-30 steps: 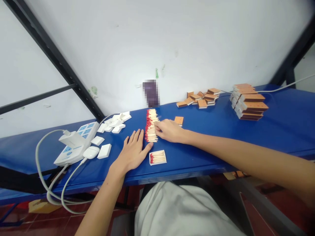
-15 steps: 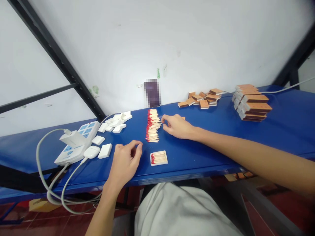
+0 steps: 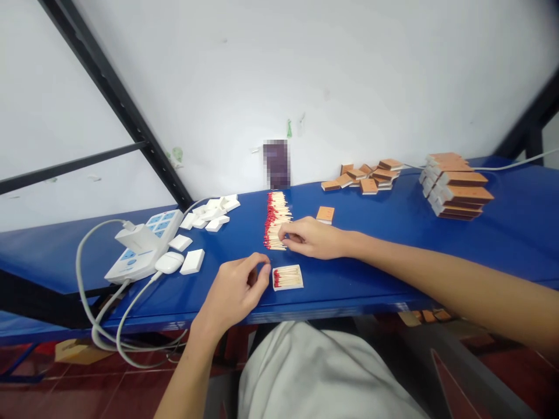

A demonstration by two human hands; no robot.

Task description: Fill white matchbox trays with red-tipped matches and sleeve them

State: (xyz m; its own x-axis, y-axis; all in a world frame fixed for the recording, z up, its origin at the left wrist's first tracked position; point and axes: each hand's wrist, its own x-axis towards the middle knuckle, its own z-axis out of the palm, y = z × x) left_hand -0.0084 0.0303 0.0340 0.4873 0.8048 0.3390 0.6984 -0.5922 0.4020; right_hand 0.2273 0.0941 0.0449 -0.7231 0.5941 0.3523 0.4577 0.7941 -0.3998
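Note:
A long row of red-tipped matchsticks (image 3: pixel 276 212) lies on the blue table, heads to the left. My right hand (image 3: pixel 314 237) is over the near part of this row, thumb and forefinger pinched at the stick ends; what is between the tips is hidden. Nearer to me is a small white matchbox tray (image 3: pixel 301 284) with matches (image 3: pixel 288 277) side by side in it. My left hand (image 3: pixel 238 288) rests just left of the tray, its fingers curled and thumb near the forefinger, with nothing visible between them. An orange matchbox cover (image 3: pixel 325 215) lies beyond my right hand.
White trays (image 3: pixel 213 210) lie heaped on the left, near a power strip (image 3: pixel 163 224) with a plugged-in charger and cables. Orange covers (image 3: pixel 369 185) are piled at the back right, beside a stack of matchboxes (image 3: pixel 463 194). A blurred dark panel (image 3: pixel 276 164) leans against the wall.
My right hand has come nearer to me along the match row, uncovering the single orange cover. My left hand has edged right, closer to the tray. The view has shifted slightly.

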